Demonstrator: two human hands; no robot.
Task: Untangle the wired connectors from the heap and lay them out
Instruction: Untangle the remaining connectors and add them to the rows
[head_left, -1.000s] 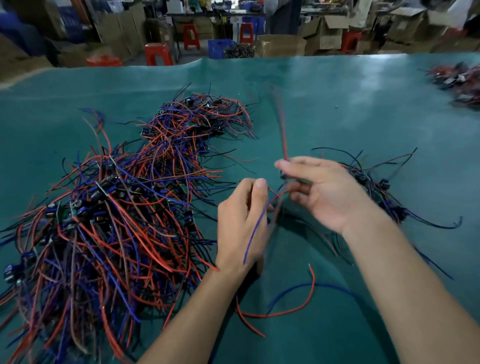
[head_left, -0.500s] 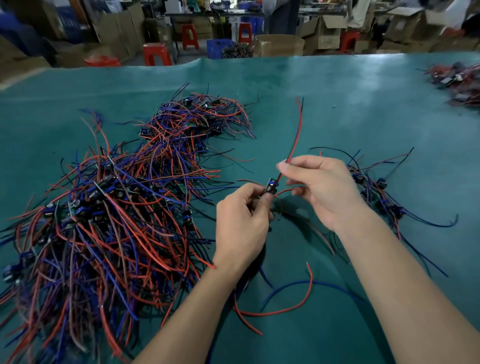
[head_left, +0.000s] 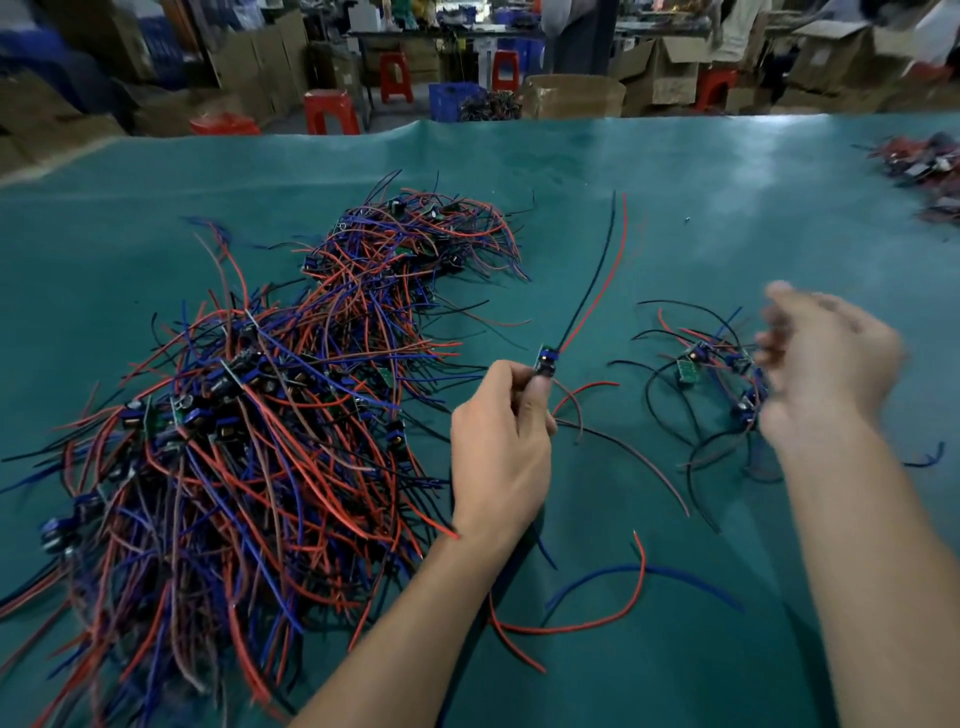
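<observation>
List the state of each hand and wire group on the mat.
left hand: pinches one wired connector, wires pointing up
right hand: blurred, grip unclear
big heap: tangled
small pile: separate, loosely spread
loose red and blue wires: lying flat

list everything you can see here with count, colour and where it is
wire heap: one big tangle, red, blue and black, left half of the table
held connector: one, small blue part with a black and a red wire rising from it, centre
laid-out group: one small cluster, count unclear, mostly black wires with blue parts, right of centre
loose wires: a few, red and blue, near edge between the forearms
far pile: one, reddish, blurred, far right edge
table cover: one, teal
stools: several, red, on the floor behind
cardboard boxes: many, brown, background
left hand: fingers pinch the held connector
right hand: blurred, above the laid-out group, grip unclear
</observation>
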